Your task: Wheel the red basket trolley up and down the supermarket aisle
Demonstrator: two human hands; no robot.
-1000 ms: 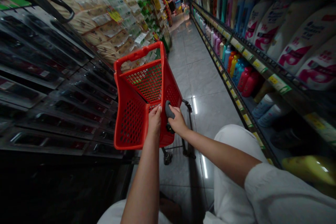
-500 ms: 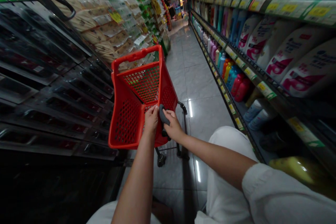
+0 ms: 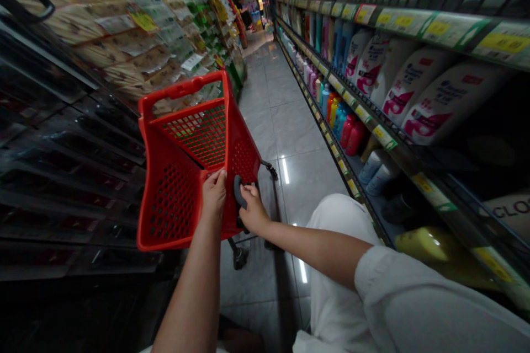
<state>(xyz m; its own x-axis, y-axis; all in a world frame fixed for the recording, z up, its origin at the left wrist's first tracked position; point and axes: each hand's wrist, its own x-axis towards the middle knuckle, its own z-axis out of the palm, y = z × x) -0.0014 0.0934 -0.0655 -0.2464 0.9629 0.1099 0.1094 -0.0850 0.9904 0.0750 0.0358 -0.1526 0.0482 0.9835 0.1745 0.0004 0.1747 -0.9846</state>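
A red plastic shopping cart point(image 3: 151, 237) with perforated walls stands tilted in my view, and no goods show inside it. My left hand point(image 3: 213, 194) is closed on the near side rim of its basket, thumb and fingers pinched together there. Just to the right, my right hand point(image 3: 253, 210) is wrapped round a dark grey curved handle point(image 3: 239, 191) on the cart's outer side. A caster wheel point(image 3: 239, 257) shows beneath the basket. The handle's lower end is hidden behind my right hand.
A shelf rack point(image 3: 360, 100) with shampoo bottles point(image 3: 433, 94) and price strips lines the right side. Stacked packages point(image 3: 136, 49) and dark boxed goods point(image 3: 83, 176) line the left. Grey floor tiles point(image 3: 269, 121) run between, toward a seated person point(image 3: 244, 10) far back.
The cart and both my hands now appear farther left in view. More of the right-hand shelf shows. Both hands keep the same grip.
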